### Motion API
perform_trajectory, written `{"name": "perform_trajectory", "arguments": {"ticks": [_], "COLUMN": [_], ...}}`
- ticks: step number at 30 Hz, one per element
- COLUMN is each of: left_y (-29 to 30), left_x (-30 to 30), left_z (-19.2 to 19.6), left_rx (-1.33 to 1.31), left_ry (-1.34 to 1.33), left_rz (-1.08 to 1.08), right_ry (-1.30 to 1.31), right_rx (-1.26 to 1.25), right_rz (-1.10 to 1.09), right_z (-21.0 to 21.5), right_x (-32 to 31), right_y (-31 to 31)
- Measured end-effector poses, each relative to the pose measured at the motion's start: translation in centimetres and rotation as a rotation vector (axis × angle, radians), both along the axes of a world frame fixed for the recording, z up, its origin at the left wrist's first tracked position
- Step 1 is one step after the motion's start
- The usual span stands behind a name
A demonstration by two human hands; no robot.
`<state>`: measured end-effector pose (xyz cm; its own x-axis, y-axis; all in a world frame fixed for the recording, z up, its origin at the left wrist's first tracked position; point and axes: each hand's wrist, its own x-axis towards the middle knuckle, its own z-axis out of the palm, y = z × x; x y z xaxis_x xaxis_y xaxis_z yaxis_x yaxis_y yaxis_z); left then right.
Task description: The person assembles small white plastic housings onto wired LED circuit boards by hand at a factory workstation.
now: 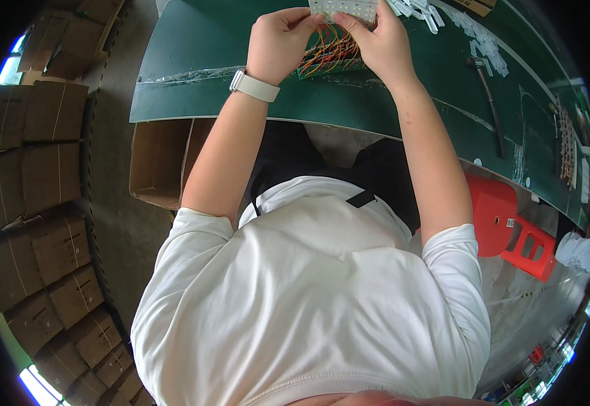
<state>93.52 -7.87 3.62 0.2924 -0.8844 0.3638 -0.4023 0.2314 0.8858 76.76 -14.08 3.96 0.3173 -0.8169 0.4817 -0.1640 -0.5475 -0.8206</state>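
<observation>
Both hands, left hand and right hand, pinch 1 white LED panel; looks mid-check, next probably sorting its wires carefully.

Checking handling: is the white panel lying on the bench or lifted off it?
Lifted. Both hands, left hand and right hand, hold the white panel above the green bench; red and orange wires hang below it.

Both hands, left and right, grip a white LED board trailing coloured wires over the far green bench.
</observation>
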Motion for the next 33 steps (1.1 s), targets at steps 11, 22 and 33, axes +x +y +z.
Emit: {"name": "perform_trajectory", "arguments": {"ticks": [11,22,33], "left_y": [0.2,0.9,-2.6], "left_x": [1.8,-2.0,2.7], "left_z": [-0.1,1.8,-1.5], "left_rx": [0.023,-0.083,-0.098], "left_ry": [0.178,-0.125,0.402], "left_rz": [-0.135,0.253,-0.474], "right_ry": [-0.121,-0.129,-0.263], "right_rx": [0.229,-0.051,0.320], "right_rz": [0.193,-0.130,0.381], "right_z": [0.0,-0.2,0.1], "right_x": [-0.6,1.0,-1.8], "right_y": [-0.2,1.8,-1.0]}}
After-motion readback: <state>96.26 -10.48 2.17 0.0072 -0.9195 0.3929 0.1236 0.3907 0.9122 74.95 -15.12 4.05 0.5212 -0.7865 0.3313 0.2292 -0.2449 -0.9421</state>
